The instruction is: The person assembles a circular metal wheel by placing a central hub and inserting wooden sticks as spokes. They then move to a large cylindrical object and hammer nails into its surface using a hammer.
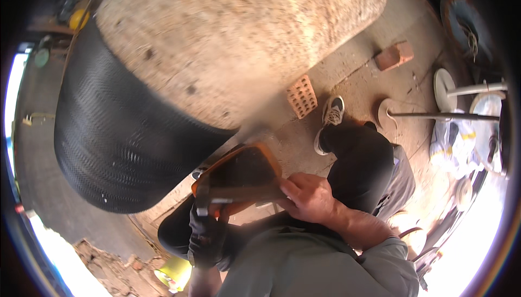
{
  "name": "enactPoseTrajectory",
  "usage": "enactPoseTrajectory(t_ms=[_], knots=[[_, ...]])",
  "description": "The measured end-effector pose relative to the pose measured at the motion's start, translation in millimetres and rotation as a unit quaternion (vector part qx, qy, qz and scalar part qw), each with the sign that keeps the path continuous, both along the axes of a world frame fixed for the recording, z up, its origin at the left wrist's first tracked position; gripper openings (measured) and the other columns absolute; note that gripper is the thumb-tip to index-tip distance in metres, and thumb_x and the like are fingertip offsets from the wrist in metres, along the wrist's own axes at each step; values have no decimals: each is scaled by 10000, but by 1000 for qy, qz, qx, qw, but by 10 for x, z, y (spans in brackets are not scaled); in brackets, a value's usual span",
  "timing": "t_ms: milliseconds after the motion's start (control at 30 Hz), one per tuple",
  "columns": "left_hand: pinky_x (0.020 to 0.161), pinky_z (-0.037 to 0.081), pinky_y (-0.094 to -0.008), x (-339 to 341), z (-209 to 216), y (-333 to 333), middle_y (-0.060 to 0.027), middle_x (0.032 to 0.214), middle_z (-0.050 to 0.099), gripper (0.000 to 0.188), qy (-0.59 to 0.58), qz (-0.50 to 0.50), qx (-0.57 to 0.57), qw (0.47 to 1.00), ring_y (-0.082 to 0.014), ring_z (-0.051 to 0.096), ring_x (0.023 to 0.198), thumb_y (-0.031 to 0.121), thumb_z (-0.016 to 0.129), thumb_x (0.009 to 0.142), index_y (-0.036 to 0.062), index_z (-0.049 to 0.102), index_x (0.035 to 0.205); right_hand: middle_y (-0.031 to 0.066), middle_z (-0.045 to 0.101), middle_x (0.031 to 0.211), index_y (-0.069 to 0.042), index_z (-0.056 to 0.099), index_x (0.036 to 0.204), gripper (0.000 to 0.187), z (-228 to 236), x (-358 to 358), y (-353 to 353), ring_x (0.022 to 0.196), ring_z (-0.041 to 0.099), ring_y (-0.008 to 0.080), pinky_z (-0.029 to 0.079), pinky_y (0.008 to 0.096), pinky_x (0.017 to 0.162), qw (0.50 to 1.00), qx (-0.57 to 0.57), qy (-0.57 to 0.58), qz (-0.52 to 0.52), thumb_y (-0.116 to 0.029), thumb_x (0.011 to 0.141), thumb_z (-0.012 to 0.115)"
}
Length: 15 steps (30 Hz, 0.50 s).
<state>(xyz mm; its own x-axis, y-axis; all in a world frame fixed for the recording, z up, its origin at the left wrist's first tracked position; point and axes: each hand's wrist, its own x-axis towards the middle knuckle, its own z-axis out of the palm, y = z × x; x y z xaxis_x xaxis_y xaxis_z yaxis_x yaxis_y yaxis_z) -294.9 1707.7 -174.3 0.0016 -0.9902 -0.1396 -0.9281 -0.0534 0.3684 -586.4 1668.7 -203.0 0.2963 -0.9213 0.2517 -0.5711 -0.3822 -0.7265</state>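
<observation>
In front of my body I hold a dark, see-through-looking panel with an orange edge [244, 167]; blur hides its exact kind. A grey strip and small orange parts show along its near left side. My right hand [309, 195] is bare and closed on the panel's right end, thumb and fingers pinching it. Lower left, my left hand [207, 236] wears a black glove and is closed at the near left corner, its fingers partly hidden. Just beyond the panel lies a big rounded beige, speckled body [239, 42], with black textured sheeting [125, 134] around its left end.
A holed brick [302, 97] rests on the floor beside my right shoe [332, 111], and another brick [394, 55] lies farther right. Round-based metal stands [445, 90] and a white bag [453, 145] are at the right. A yellow bucket [175, 273] stands at lower left.
</observation>
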Motion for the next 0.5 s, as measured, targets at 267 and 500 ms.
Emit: enactPoseTrajectory(t_ms=[267, 500], knots=[[876, 573, -445, -142, 324, -47, -212, 1283, 627, 530, -73, -20, 1, 997, -384, 683, 1045, 91, 737, 936, 92, 539, 1428, 35, 538, 755, -36, 643, 1220, 488, -81, -146, 126, 646, 607, 220, 502, 354, 559, 1000, 13, -1, 20, -267, 807, 761], [957, 526, -485, -411, 559, -418, -236, 1275, 633, 377, -6, -82, -68, 994, -409, 649, 1110, 69, 604, 998, 28, 567, 1371, 76, 655, 853, -33, 660, 1176, 452, -48, -162, 189, 723, 678, 258, 565, 379, 627, 995, 52, -73, 53, -240, 797, 795]])
